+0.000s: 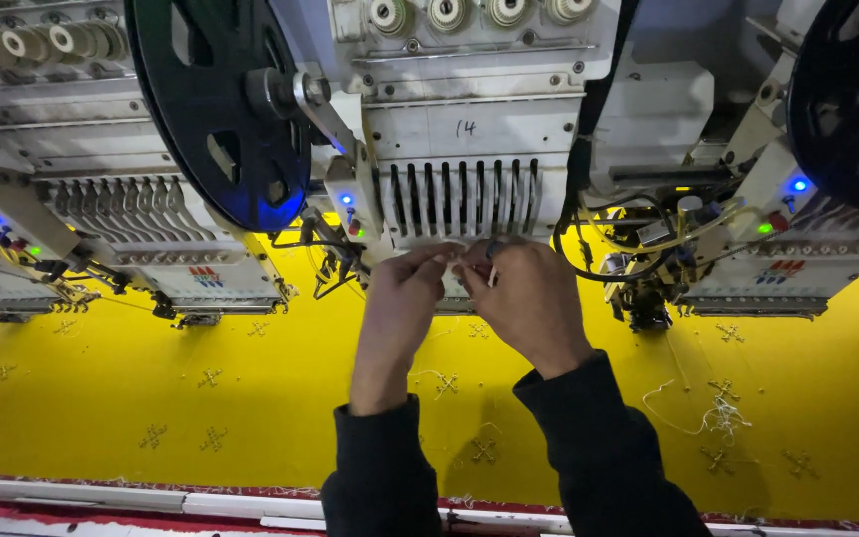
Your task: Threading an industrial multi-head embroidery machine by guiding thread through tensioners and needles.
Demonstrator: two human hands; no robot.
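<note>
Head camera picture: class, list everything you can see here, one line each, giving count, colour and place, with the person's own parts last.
Embroidery machine heads: three, white-grey, across the top, the middle one straight ahead.
Reels: two, black, one upper left, one cut off at the upper right.
Thread spools: several, cream, along the top edge.
Cloth: one, yellow, stretched under the heads, with small stitched motifs.
Loose thread: one tangle, white, on the cloth at lower right.
Frame rail: one, white and red, along the bottom edge.
Indicator lights: several, blue and green, on the heads.
Sleeves: two, black, bottom centre.
Left hand: fingers pinched at the middle head's lower edge.
Right hand: fingers pinched beside it.
</note>
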